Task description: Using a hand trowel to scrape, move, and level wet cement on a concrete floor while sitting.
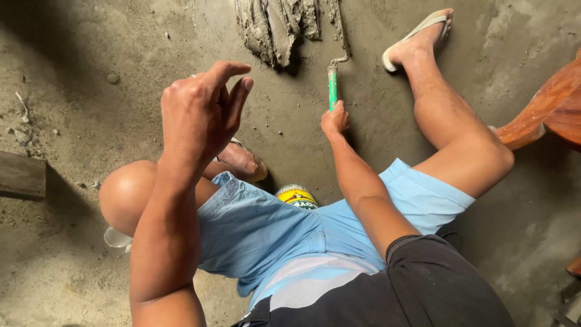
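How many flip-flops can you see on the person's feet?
2. One flip-flop is on the foot stretched out at the top right; the other flip-flop is mostly hidden under the foot tucked behind the raised left hand.

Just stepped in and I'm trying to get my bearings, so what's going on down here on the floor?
A person sits low over a rough grey floor. Their right hand grips the green handle of a trowel, whose blade reaches into a mound of wet cement spread on the floor. Their left hand is raised in the air, fingers loosely curled, holding nothing. A yellow-topped can sits between their legs.
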